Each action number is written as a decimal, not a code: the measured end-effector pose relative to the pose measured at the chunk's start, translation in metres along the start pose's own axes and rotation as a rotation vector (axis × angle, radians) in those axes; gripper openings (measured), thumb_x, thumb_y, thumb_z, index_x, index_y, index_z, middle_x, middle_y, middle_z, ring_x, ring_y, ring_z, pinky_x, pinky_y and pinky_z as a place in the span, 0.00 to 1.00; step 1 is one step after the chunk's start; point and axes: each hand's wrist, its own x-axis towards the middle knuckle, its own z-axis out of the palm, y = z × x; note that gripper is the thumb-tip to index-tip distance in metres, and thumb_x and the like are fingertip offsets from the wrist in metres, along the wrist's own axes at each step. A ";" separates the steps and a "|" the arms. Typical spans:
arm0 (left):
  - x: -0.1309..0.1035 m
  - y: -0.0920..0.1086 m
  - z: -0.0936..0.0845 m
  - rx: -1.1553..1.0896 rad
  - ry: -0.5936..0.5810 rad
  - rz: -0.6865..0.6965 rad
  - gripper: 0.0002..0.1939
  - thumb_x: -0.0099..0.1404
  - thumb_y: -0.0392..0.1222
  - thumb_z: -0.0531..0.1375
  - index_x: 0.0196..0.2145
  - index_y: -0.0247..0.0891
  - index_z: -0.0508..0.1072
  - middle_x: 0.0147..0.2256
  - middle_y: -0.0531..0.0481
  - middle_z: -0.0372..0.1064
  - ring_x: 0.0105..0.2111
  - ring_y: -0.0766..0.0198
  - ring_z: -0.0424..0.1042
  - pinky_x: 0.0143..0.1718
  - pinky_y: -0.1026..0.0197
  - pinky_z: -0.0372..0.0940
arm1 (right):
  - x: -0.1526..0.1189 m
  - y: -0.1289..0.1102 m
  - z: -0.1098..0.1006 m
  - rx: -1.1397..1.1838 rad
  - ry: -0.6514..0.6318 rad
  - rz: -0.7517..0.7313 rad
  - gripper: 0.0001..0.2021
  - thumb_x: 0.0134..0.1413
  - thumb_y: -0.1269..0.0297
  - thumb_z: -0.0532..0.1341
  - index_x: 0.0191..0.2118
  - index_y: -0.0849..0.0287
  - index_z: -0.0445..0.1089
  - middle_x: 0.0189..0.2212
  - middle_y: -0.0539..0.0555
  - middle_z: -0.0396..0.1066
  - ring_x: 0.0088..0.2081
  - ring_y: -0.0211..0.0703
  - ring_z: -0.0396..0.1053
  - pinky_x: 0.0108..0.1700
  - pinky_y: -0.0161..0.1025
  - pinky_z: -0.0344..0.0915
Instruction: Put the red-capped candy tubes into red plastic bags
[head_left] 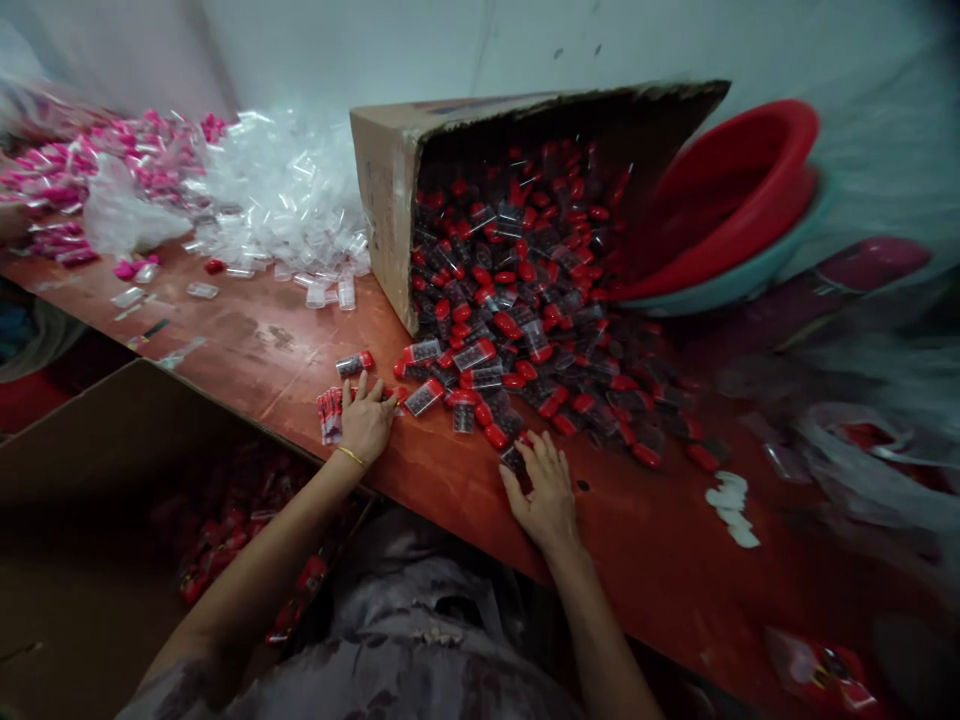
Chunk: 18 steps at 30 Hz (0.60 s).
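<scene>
While both hands [365, 418] [546, 492] lie flat, vials [480, 355] surround them.

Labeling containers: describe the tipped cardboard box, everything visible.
The cardboard box is brown and worn, lying on its side on the red table with its open mouth toward the camera. Small clear vials with red caps fill it and spill onto the table. Red basins lean beside its right side; a clear plastic pile sits left. Neither hand touches it.

vials [480, 352]: red caps | table [660, 540]: reddish-brown | basin [739, 190]: red | box [382, 200]: tan
</scene>
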 end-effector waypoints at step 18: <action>-0.059 0.058 -0.034 -0.872 0.160 -0.099 0.17 0.60 0.45 0.58 0.47 0.44 0.73 0.55 0.46 0.64 0.58 0.54 0.59 0.59 0.49 0.51 | 0.058 -0.120 0.005 1.093 -0.030 0.511 0.09 0.51 0.60 0.59 0.32 0.60 0.70 0.27 0.51 0.72 0.29 0.38 0.68 0.33 0.35 0.65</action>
